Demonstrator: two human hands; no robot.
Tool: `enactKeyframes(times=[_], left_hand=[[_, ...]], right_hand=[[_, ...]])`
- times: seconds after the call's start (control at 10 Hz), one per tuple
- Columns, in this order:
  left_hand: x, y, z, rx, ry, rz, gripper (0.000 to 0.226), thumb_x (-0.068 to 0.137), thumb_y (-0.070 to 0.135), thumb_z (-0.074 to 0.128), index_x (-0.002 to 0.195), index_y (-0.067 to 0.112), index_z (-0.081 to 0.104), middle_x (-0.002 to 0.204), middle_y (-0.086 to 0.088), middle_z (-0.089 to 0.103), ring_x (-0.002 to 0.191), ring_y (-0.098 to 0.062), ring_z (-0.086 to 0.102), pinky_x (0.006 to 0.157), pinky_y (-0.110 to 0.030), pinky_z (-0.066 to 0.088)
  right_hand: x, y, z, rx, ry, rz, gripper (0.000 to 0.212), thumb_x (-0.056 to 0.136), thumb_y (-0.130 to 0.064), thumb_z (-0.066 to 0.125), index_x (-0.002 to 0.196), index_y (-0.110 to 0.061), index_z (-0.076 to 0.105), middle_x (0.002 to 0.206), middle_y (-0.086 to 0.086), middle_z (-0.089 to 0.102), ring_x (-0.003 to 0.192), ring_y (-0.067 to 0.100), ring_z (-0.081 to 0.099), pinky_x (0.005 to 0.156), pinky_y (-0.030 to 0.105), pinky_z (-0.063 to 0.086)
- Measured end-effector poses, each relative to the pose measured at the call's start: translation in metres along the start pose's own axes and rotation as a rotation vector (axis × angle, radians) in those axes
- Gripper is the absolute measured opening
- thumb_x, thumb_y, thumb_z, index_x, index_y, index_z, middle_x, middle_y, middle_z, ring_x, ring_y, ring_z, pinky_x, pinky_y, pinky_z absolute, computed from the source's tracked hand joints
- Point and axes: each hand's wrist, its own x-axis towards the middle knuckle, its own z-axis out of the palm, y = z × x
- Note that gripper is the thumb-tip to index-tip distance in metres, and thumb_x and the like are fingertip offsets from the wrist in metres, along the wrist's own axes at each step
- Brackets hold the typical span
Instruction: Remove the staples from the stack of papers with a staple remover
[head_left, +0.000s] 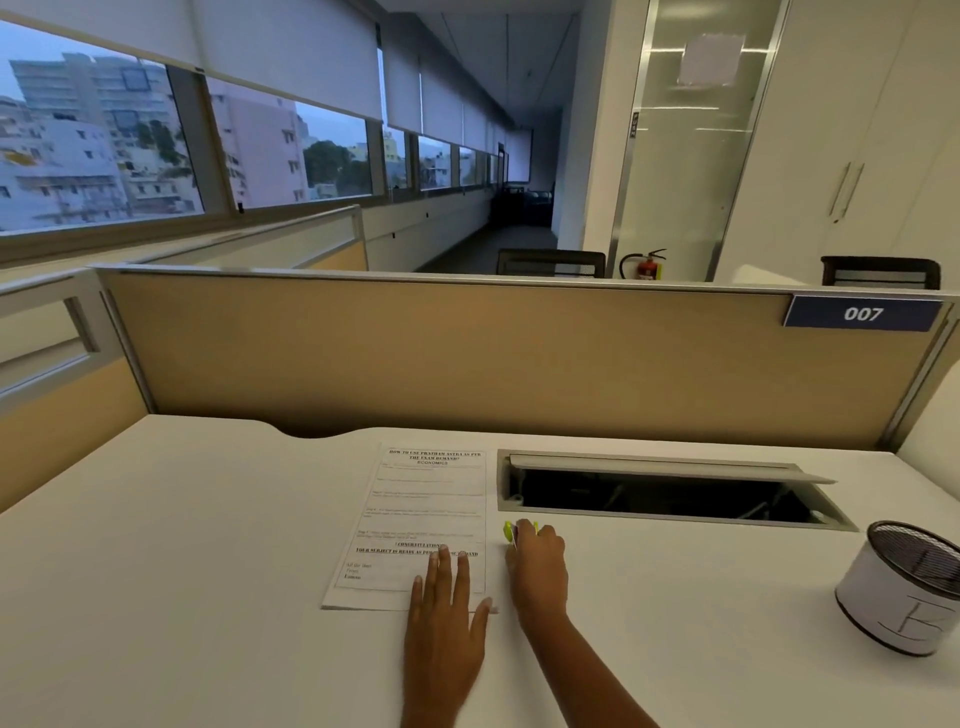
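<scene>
hands at the papers and the staple remover

a white stapled stack of papers (415, 519) printed with black text lies flat on the white desk (182, 571), near its middle and just left of a recessed grey cable hatch (649, 460) whose lid is tilted open over a dark cavity. the left hand (447, 623) lies flat on the lower right part of the stack of papers, its fingers straight and slightly spread, pressing the sheets down, with the thumb reaching past the right edge of the stack. the right hand (537, 566) rests on the desk just beside that right edge, and its fingers are curled over a small yellow-green plastic staple remover (511, 531). only the far end of the staple remover shows past the fingertips, so how its teeth stand cannot be told. the staple remover sits on the desk next to the papers, between the stack and the near rim of the hatch. the staples themselves are too small to make out.

well to the right stands a round black mesh pen cup (893, 597) wrapped in white paper. a tan fabric partition (467, 353) closes off the back of the desk and carries a blue label (862, 313) reading 007. beyond it stands a red fire extinguisher (647, 267).
</scene>
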Motion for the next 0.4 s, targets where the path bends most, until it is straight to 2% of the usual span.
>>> enactKeyframes(times=[0.1, 0.2, 0.3, 0.4], left_hand=[[0.0051, 0.0006, -0.0022, -0.015, -0.075, -0.074, 0.063, 0.088, 0.048, -0.004, 0.139, 0.012, 0.005, 0.15, -0.003, -0.023, 0.132, -0.004, -0.029, 0.108, -0.02, -0.016], [0.0022, -0.0006, 0.002, -0.068, -0.167, -0.063, 0.078, 0.089, 0.048, -0.004, 0.112, 0.005, 0.057, 0.126, -0.018, 0.055, 0.137, -0.003, -0.012, 0.107, -0.018, -0.017], [0.0019, -0.0036, -0.0002, -0.004, -0.259, -0.048, 0.081, 0.089, 0.046, -0.005, 0.099, 0.008, 0.067, 0.104, -0.009, 0.071, 0.12, -0.02, 0.047, 0.107, -0.018, -0.024], [-0.0015, -0.0044, -0.0016, -0.012, -0.188, -0.03, 0.081, 0.089, 0.047, -0.005, 0.103, 0.007, 0.064, 0.11, -0.013, 0.068, 0.126, -0.006, 0.041, 0.106, -0.018, -0.024]], right_hand=[[0.0088, -0.0022, 0.0075, -0.019, -0.008, 0.019, 0.034, 0.093, -0.021, 0.045, 0.126, -0.013, 0.041, 0.125, 0.011, 0.05, 0.114, 0.021, 0.046, 0.09, 0.024, 0.045], [0.0103, -0.0028, 0.0112, -0.047, -0.019, 0.048, 0.034, 0.094, -0.019, 0.044, 0.127, -0.013, 0.041, 0.126, 0.011, 0.05, 0.115, 0.022, 0.046, 0.09, 0.026, 0.046], [0.011, 0.0005, 0.0148, -0.073, -0.018, 0.054, 0.033, 0.095, -0.02, 0.042, 0.127, -0.014, 0.04, 0.128, 0.01, 0.048, 0.116, 0.022, 0.046, 0.091, 0.026, 0.045], [0.0063, -0.0004, 0.0107, -0.034, -0.004, 0.035, 0.036, 0.094, -0.024, 0.044, 0.128, -0.015, 0.038, 0.13, 0.01, 0.046, 0.116, 0.022, 0.045, 0.091, 0.026, 0.046]])
